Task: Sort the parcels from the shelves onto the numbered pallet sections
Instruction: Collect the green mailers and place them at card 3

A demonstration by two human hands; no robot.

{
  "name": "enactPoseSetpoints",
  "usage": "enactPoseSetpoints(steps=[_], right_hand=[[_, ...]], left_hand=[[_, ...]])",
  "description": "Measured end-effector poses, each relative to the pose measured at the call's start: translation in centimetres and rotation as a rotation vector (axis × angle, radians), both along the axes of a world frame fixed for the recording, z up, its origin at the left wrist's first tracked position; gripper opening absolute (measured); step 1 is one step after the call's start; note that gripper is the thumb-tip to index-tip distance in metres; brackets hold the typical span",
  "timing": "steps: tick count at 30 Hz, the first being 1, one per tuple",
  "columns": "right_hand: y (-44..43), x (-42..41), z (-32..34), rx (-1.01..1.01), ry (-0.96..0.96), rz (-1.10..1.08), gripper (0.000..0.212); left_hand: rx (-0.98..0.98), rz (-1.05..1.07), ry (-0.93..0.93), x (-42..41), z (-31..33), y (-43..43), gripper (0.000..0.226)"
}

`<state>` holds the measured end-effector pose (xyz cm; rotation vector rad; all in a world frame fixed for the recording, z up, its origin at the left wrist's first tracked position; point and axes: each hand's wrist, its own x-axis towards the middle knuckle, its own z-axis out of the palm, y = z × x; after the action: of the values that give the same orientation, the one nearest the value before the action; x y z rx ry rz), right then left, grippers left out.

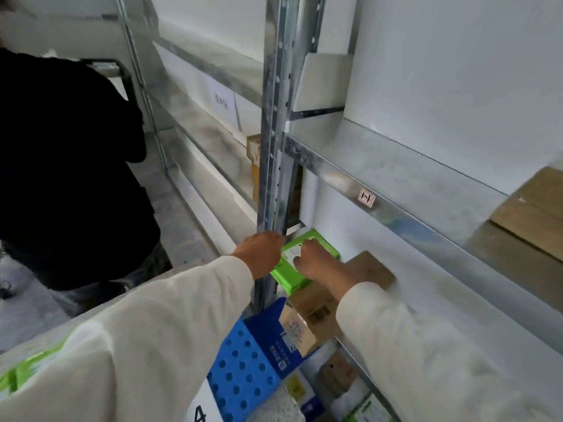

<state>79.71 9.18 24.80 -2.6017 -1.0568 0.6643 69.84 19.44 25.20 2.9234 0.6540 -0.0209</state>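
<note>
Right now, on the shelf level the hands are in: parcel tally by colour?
green parcel: 1
brown cardboard: 2, the flat-topped parcel and the barcoded parcel; the right sleeve hides whether they are one box
Total: 3

Bright, diffuse lighting; white wall (pixel 457 71) overexposed (surface detail lost); soft glare on the metal shelf beam (pixel 396 202); slight motion blur throughout; wide-angle bending at edges.
</note>
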Motion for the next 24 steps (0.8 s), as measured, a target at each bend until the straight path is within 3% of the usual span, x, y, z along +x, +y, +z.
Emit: enactPoseSetpoints(steps=[5,9,15,21,24], right_hand=[[1.9,2.1,-1.5,-0.178,0.05,-0.051,0.04],[4.0,3.5,-3.2,-0.385,0.121,0.008,0.037],[6.1,5.4,-5.3,-0.513,0.151,-0.08,0.04],[6.6,5.9,-7.4,-0.474,0.305,-0.266,0.052],[6.8,6.0,-8.9,-0.408,0.543,-0.533,0.061]], left_hand=[[-0.045,-0.113,0.129,4.4,-3.8,2.0,0.033],[-0.128,-0.141,0.113,7.3,-6.6,3.8,0.029],[-0.187,-0.186,0.119,9.8,-10.7,6.1,0.033],[-0.545,0.039,0.063,10.8,-13.8,6.0,0.033],[-0.575,0.191,0.014,11.6,-14.3,5.7,0.034]])
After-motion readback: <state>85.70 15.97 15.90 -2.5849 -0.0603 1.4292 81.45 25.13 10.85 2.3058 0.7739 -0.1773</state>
